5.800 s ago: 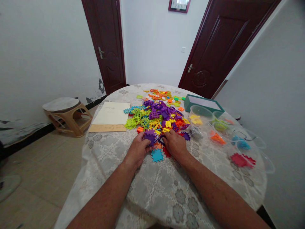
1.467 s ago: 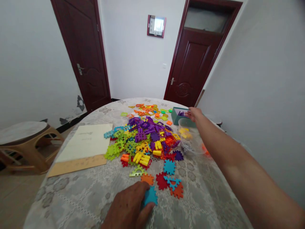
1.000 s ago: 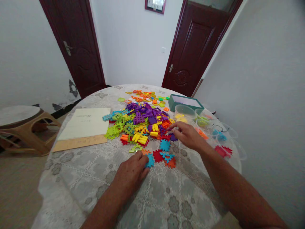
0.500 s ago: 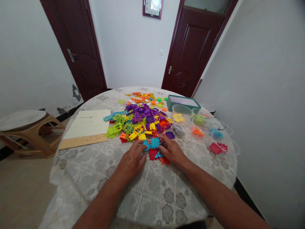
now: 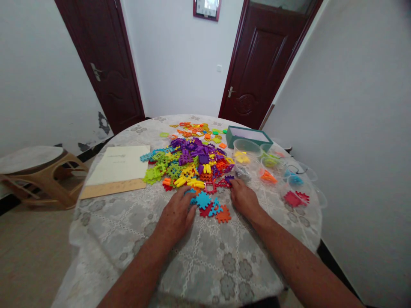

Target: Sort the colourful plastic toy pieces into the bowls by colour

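Several flat toothed plastic pieces lie between my hands: a blue square [image 5: 203,199], a dark red piece [image 5: 205,211], a blue triangular frame [image 5: 215,208] and an orange piece [image 5: 223,214]. My left hand [image 5: 179,208] has its fingers bent over another blue piece [image 5: 192,196] left of the blue square. My right hand [image 5: 243,197] is curled with its fingertips at a dark purple piece [image 5: 229,179]. A pink-red square frame [image 5: 210,187] lies at the near edge of the large multicoloured pile [image 5: 189,160].
Right of the pile stand a green box [image 5: 248,137] and clear plastic tubs [image 5: 247,147] with coloured pieces. Paper sheets [image 5: 119,164] and a brown strip [image 5: 112,189] lie on the left. A wooden stool [image 5: 48,182] stands beside the round table [image 5: 192,265].
My right hand has moved right, off the blue square and over to the dark purple piece. The blue square has shifted slightly left and nearer, uncovering the pink-red frame.
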`<move>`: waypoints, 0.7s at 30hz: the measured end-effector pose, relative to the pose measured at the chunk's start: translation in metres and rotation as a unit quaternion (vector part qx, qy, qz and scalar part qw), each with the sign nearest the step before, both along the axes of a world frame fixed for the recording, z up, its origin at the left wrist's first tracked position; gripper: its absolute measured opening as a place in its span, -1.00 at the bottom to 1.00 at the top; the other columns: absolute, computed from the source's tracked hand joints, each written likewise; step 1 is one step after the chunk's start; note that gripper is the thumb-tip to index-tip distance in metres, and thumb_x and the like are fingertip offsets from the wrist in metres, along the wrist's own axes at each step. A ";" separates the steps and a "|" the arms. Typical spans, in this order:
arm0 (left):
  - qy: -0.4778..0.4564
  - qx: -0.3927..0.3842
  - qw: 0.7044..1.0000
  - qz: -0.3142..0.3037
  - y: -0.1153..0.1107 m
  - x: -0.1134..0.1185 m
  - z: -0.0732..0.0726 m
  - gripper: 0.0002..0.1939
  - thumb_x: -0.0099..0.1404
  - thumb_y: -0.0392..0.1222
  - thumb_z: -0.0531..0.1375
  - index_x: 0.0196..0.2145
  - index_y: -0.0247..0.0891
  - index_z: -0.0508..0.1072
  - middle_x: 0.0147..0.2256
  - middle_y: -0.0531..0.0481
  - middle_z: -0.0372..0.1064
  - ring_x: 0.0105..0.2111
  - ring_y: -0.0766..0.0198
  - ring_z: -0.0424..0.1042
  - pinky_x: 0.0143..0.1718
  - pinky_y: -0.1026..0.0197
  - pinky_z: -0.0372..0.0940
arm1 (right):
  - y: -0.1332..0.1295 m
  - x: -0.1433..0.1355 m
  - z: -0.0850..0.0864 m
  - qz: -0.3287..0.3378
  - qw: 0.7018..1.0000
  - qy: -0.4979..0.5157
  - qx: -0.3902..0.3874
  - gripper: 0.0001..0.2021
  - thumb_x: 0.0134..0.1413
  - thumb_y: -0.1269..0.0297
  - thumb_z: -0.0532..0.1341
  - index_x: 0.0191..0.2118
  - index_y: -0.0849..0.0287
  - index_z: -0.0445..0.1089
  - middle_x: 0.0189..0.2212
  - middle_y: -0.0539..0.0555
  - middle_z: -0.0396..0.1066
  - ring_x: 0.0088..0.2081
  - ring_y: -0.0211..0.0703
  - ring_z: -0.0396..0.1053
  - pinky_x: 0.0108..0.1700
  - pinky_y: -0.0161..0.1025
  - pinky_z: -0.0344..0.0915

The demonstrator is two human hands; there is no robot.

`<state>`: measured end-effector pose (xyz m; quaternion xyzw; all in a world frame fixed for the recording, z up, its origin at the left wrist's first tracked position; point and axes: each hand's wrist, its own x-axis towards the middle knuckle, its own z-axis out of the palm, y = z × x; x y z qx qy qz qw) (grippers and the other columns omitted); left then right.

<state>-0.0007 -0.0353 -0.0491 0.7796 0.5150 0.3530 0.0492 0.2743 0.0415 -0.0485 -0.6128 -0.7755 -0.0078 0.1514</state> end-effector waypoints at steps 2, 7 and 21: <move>0.010 0.002 1.000 0.003 0.000 0.000 0.000 -0.74 0.39 -0.28 0.17 0.02 -0.24 0.46 0.19 -0.26 0.34 0.22 -0.04 0.35 0.26 -0.19 0.32 | -0.002 -0.001 0.002 -0.020 0.999 -0.036 -0.031 -0.66 0.38 0.36 0.04 0.14 0.13 0.42 0.05 0.25 0.44 -0.14 -0.02 0.51 -0.13 -0.16 0.40; 0.022 0.014 1.000 0.010 -0.001 0.000 0.003 -0.77 0.36 -0.29 0.19 -0.03 -0.23 0.49 0.17 -0.27 0.36 0.21 -0.06 0.35 0.26 -0.21 0.31 | -0.002 0.000 0.000 0.054 0.998 0.023 -0.018 -0.72 0.36 0.33 0.10 0.06 0.15 0.47 -0.09 0.21 0.48 -0.06 -0.01 0.46 -0.02 -0.16 0.35; 0.060 0.019 0.998 -0.010 -0.001 -0.001 0.002 -0.71 0.32 -0.31 0.21 -0.01 -0.18 0.54 0.18 -0.26 0.36 0.27 -0.17 0.25 0.25 -0.35 0.26 | -0.002 -0.009 0.018 0.072 0.652 0.721 -0.222 -0.53 0.10 0.16 0.36 0.13 0.09 0.38 -0.56 -0.18 0.16 -0.60 -0.37 0.09 -0.57 -0.42 0.02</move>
